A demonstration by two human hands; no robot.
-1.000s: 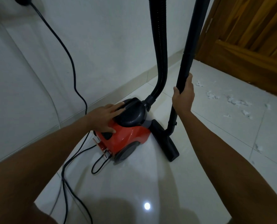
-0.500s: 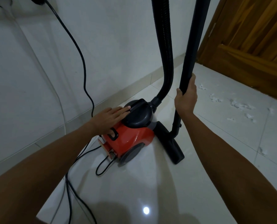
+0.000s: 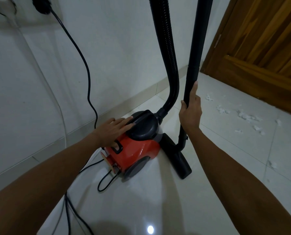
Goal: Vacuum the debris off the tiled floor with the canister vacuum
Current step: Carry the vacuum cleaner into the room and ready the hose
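A red canister vacuum (image 3: 138, 151) with a dark grey lid sits on the white tiled floor (image 3: 158, 200) near the wall. My left hand (image 3: 113, 129) lies flat on its top, fingers straight, thumb near a black-framed button on the red body. My right hand (image 3: 190, 112) grips the upright black wand (image 3: 194, 65), whose floor head (image 3: 178, 160) rests on the tiles beside the canister. A ribbed black hose (image 3: 166, 48) rises from the lid. White debris (image 3: 248, 117) lies scattered to the right.
A black power cord (image 3: 83, 61) runs from a wall plug (image 3: 41, 5) at the top left down to the vacuum and loops over the floor (image 3: 105, 182). A wooden door (image 3: 266, 48) closes off the right back. The wall with its skirting stands just behind the canister.
The view has shifted a little, so the vacuum sits lower and more central. My left hand stays on the canister top. My right hand keeps its grip on the wand.
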